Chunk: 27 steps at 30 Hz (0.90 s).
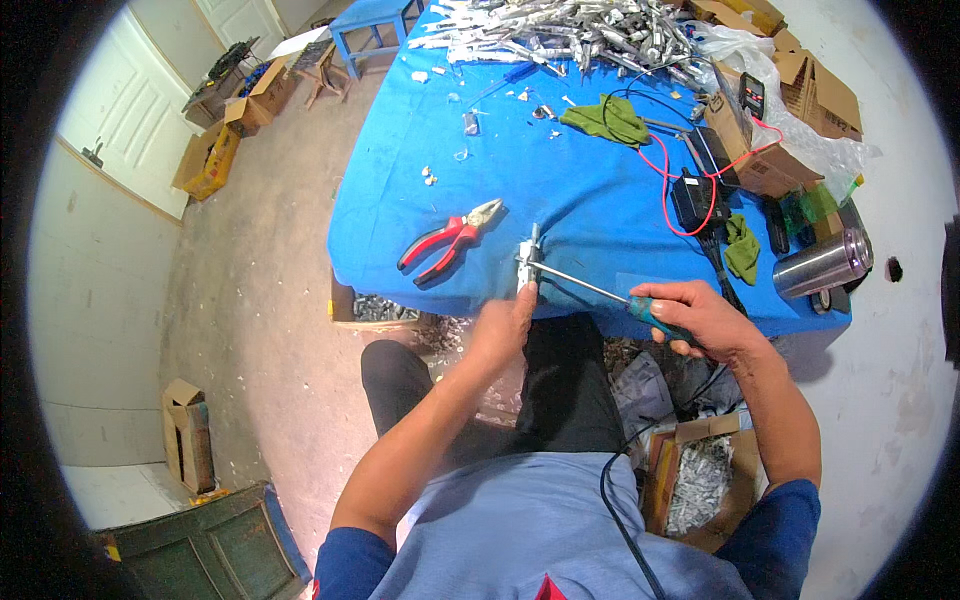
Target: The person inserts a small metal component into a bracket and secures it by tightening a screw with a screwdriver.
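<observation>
At the near edge of the blue-covered table, my left hand (505, 325) pinches a small white and metal part (528, 262) with a metal rod sticking up from its top. My right hand (693, 320) is wrapped round the teal handle of a screwdriver (590, 286). Its thin shaft points left, and the tip meets the side of the part; whether it sits in a slot or a screw is too small to tell. Red and black pliers (450, 241) lie on the cloth left of the part, jaws pointing away to the right.
A big heap of similar white and metal parts (570, 30) covers the far end of the table (390, 190). To the right are a green cloth (607, 121), a black adapter (697, 200) with red wires, a cardboard box (750, 150) and a steel tumbler (822, 264). Small scraps dot the cloth.
</observation>
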{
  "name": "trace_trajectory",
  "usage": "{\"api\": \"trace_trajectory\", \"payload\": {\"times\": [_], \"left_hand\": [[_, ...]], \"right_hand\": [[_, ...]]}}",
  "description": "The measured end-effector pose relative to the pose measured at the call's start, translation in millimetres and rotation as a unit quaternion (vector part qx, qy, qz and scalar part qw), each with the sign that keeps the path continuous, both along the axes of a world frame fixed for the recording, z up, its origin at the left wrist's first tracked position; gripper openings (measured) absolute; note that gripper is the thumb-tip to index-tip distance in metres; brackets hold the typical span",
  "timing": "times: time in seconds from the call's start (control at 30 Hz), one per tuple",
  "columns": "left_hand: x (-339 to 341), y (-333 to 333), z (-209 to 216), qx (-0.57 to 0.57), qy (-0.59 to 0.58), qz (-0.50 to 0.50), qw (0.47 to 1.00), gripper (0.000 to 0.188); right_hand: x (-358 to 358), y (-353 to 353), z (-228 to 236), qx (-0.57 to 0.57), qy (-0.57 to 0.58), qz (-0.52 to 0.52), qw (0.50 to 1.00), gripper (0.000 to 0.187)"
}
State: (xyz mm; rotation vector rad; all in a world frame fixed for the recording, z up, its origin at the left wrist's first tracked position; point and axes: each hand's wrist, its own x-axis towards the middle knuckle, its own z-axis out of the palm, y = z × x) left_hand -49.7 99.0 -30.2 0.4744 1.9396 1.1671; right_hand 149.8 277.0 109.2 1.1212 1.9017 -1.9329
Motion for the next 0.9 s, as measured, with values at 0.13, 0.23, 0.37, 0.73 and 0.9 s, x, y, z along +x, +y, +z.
{"api": "trace_trajectory", "payload": {"times": [0.13, 0.23, 0.37, 0.73, 0.9], "left_hand": [[4, 0, -6, 0.015, 0.004, -0.002, 1.000, 0.074], [2, 4, -2, 0.006, -0.015, 0.004, 1.000, 0.075], [-2, 5, -11, -0.002, -0.022, 0.000, 1.000, 0.072], [6, 10, -8, -0.012, -0.010, 0.023, 1.000, 0.075], [4, 9, -1, -0.019, -0.012, 0.010, 1.000, 0.072]], "right_hand": [[4, -9, 11, 0.045, -0.027, 0.014, 0.999, 0.038], [10, -16, 7, 0.100, 0.016, 0.030, 0.994, 0.036], [14, -18, 5, 0.114, 0.029, 0.024, 0.993, 0.035], [17, -18, 3, 0.051, 0.007, -0.027, 0.998, 0.036], [19, -12, -2, 0.053, 0.021, -0.013, 0.998, 0.036]]}}
